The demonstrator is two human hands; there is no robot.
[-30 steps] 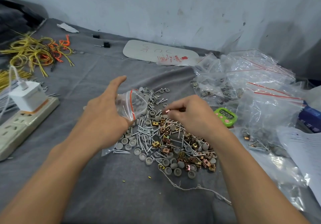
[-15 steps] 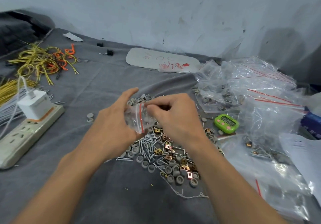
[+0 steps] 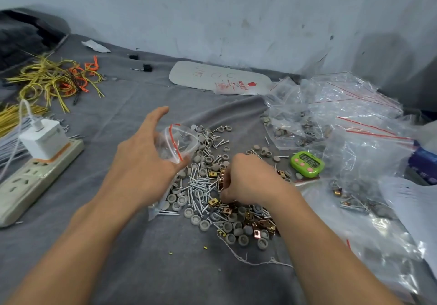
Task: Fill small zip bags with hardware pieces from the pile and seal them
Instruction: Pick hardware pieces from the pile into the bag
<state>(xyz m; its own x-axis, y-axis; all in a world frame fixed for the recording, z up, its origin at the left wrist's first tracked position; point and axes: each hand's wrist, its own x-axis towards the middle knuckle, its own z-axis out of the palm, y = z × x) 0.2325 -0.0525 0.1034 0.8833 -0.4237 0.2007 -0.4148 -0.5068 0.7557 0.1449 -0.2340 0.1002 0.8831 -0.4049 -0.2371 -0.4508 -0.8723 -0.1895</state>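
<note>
Filling step: a small zip bag is held open above the pile while the other hand picks pieces.

The zip bag [image 3: 179, 144], with a red seal strip and a few pieces inside, is over the middle of the grey cloth surface. The left hand [image 3: 142, 162] grips it, index finger stretched out. The right hand [image 3: 250, 181] is in the pile [image 3: 208, 184] of screws, caps and brass clips with its fingers curled down; whether they pinch a piece I cannot tell. Next, I judge, pieces must go into the mouth, then the strip is pressed closed. The green timer [image 3: 307, 164] toward the right edge shows about 04:26.
</note>
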